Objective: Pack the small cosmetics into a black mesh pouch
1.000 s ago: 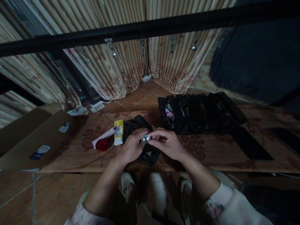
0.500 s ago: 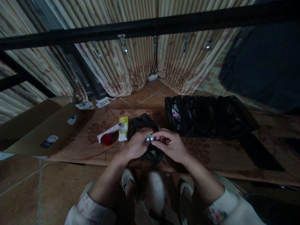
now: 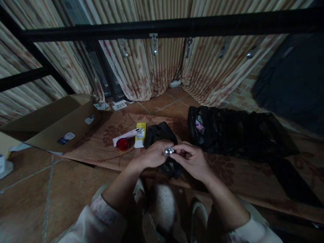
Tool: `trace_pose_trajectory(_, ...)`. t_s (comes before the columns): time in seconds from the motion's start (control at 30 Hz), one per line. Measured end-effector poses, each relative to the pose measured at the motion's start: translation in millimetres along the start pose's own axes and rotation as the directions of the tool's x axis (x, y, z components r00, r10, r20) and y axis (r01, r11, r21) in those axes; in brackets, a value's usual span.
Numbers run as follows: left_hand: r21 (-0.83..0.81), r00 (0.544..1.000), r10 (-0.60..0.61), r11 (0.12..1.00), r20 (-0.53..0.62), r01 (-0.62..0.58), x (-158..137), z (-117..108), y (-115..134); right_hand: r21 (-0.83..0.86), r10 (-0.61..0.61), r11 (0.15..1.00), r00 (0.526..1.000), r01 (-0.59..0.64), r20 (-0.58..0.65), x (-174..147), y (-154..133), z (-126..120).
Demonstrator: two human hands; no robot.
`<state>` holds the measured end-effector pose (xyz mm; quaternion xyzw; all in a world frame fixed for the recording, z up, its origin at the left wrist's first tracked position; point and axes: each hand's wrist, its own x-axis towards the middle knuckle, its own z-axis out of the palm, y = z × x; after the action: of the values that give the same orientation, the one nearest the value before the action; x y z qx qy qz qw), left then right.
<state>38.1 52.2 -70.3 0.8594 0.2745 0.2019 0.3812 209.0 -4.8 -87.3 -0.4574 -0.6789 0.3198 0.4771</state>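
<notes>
A small, round, shiny silver piece [image 3: 168, 151] sits between my two hands. My left hand [image 3: 155, 154] is closed around it from the left; whatever lies under those fingers is hidden. From the right, my right hand [image 3: 193, 159] pinches its edge with thumb and fingertips. Beneath the hands is a black plastic bag [image 3: 162, 131], partly covered by them. Left of that bag lie a yellow and white packet [image 3: 140, 135], a pale pink tube [image 3: 129, 134] with a silver end, and a red round container [image 3: 123, 144].
An open cardboard box [image 3: 60, 126] stands at the left on the patterned brown cloth [image 3: 106, 152]. Several black bags [image 3: 235, 131] lie in a row at the right. Behind are striped curtains [image 3: 164, 67] and a dark horizontal bar [image 3: 172, 28]. My shoes are below.
The view has turned slightly left, so the surroundings appear shifted right. Both hands stay together at the silver piece, with little change in their grip.
</notes>
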Motion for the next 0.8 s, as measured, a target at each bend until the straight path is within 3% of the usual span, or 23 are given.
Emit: trace_pose_trajectory(0.8,0.025,1.000,-0.002,1.000,0.016,0.002,0.2,1.1,-1.6,-0.034,0.008,0.999,1.000,-0.008,0.016,-2.5,3.4,-0.2)
